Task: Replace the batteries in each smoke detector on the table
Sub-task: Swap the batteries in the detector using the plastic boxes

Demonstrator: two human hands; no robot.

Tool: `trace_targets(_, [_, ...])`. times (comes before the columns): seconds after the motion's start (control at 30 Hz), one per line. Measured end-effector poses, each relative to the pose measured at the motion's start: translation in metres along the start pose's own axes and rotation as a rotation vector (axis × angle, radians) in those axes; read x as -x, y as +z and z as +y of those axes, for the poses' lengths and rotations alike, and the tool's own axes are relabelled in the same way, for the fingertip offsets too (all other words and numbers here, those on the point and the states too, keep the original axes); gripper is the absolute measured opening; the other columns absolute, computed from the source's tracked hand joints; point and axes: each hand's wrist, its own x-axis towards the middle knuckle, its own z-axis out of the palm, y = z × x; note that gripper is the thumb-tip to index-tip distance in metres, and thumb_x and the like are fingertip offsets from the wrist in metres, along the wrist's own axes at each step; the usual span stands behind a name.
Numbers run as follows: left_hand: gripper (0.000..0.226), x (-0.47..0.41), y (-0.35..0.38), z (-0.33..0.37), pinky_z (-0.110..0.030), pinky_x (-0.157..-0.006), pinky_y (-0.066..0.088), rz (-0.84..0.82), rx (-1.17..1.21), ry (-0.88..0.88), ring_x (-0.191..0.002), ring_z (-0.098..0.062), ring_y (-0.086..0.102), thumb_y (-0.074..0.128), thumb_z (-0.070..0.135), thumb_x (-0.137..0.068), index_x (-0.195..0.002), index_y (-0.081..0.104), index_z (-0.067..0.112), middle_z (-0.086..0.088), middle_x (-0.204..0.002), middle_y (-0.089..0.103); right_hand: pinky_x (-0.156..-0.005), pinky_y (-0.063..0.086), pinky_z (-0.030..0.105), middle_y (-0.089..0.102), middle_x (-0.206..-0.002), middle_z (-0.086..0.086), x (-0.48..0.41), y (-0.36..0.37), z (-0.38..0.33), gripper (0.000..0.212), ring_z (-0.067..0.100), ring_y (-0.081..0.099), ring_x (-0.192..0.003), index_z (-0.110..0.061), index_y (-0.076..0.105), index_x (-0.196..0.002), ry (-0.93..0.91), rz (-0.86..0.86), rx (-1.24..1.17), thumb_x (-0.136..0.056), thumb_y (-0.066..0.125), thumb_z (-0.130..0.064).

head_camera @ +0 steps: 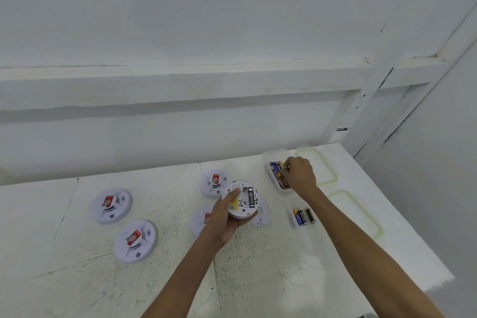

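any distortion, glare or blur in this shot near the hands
Head view: wide-angle distortion bends the wall beams and table edge; lighting flat, shadows faint, no glare; soft, so print on the smoke detector in the left hand and batteries in the container under the right hand is unreadable.

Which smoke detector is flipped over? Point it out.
The smoke detector in the left hand: battery slot showing. The other four lie face up on the table.

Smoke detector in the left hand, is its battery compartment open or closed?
Open: the smoke detector is back-up, a battery showing in its uncovered bay.
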Motion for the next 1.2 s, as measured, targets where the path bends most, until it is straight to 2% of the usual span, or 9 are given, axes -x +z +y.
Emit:
trace_targets(0.13, [0.044,-0.004,0.002,0.000,-0.056,-0.083,0.062,0.012,0.000,0.000,-0.121,-0.044,0.064,0.065,0.017,-0.097,-0.139,0.056,0.007,-0.023,-0.126,0.069,-0.055,0.046,0.028,0.067,-0.082,0.003,0.023,-0.013,-0.016,0.016,0.020,0.063,-0.073,-0.016,0.065,-0.094,0.004,0.099,-0.260,-0.090,0.070,-0.030])
trace_targets(0.23, [0.043,-0.008,0.003,0.000,-0.058,-0.086,0.060,0.016,0.003,0.017,-0.121,-0.044,0.063,0.064,0.017,-0.097,-0.137,0.057,0.006,-0.023,-0.127,0.069,-0.056,0.048,0.025,0.064,-0.064,-0.009,0.045,-0.022,-0.031,0.015,0.010,0.063,-0.064,-0.019,0.060,-0.089,0.004,0.124,-0.462,-0.090,0.068,-0.031])
trace_targets(0.33, [0.037,-0.010,0.004,0.000,-0.060,-0.088,0.058,0.016,0.007,0.030,-0.121,-0.045,0.063,0.062,0.016,-0.098,-0.134,0.060,0.005,-0.024,-0.125,0.070,-0.051,0.040,0.011,0.058,-0.055,-0.013,0.072,-0.032,-0.049,0.010,0.000,0.056,-0.052,-0.016,0.061,-0.088,-0.068,0.136,-0.592,-0.091,0.068,-0.022])
trace_targets(0.63, [0.032,-0.004,0.012,0.001,-0.048,-0.082,0.063,0.021,-0.051,0.068,-0.106,-0.035,0.071,0.062,0.022,-0.100,-0.127,0.065,0.005,-0.023,-0.120,0.072,-0.054,0.052,0.019,0.070,-0.070,-0.009,0.122,-0.019,-0.065,0.008,0.003,0.064,-0.062,-0.024,0.065,-0.093,-0.280,0.017,-0.531,-0.090,0.069,-0.029])
trace_targets(0.77, [0.040,-0.003,0.010,0.001,-0.050,-0.087,0.062,0.056,-0.053,0.067,-0.111,-0.035,0.069,0.064,0.024,-0.098,-0.134,0.062,0.006,-0.024,-0.127,0.068,-0.058,0.050,0.013,0.071,-0.080,-0.010,0.126,-0.015,-0.062,0.011,-0.002,0.062,-0.065,-0.025,0.066,-0.101,-0.409,-0.015,-0.450,-0.092,0.067,-0.031])
trace_targets(0.9, [0.039,0.000,0.007,0.000,-0.046,-0.078,0.064,0.070,0.001,0.053,-0.105,-0.034,0.072,0.062,0.021,-0.100,-0.134,0.060,0.004,-0.022,-0.120,0.072,-0.060,0.040,0.012,0.066,-0.081,-0.010,0.122,-0.016,-0.058,0.016,-0.001,0.055,-0.068,-0.029,0.069,-0.107,-0.482,-0.073,-0.381,-0.091,0.069,-0.032])
trace_targets(1.03, [0.040,0.002,0.006,0.002,-0.048,-0.084,0.063,0.052,0.017,0.026,-0.110,-0.036,0.070,0.062,0.021,-0.099,-0.136,0.059,0.004,-0.022,-0.122,0.072,-0.070,0.036,0.009,0.052,-0.102,-0.008,0.121,-0.013,-0.054,0.050,-0.005,0.048,-0.087,-0.033,0.061,-0.122,-0.345,-0.126,-0.468,-0.078,0.082,-0.040])
trace_targets(1.13, [0.040,0.004,0.006,0.002,-0.050,-0.085,0.062,0.043,0.028,0.020,-0.117,-0.041,0.067,0.063,0.021,-0.099,-0.136,0.059,0.005,-0.023,-0.124,0.070,-0.079,0.046,0.013,0.048,-0.125,-0.012,0.119,-0.012,-0.055,0.080,0.000,0.052,-0.107,-0.035,0.045,-0.140,-0.191,-0.245,-0.661,-0.072,0.086,-0.047])
trace_targets(1.2, [0.035,0.006,0.009,0.003,-0.050,-0.084,0.063,0.028,0.039,0.019,-0.114,-0.041,0.068,0.062,0.020,-0.099,-0.132,0.061,0.007,-0.023,-0.121,0.072,-0.083,0.053,0.019,0.050,-0.131,-0.014,0.118,-0.012,-0.056,0.087,0.004,0.055,-0.114,-0.036,0.039,-0.144,-0.110,-0.362,-0.793,-0.073,0.084,-0.052])
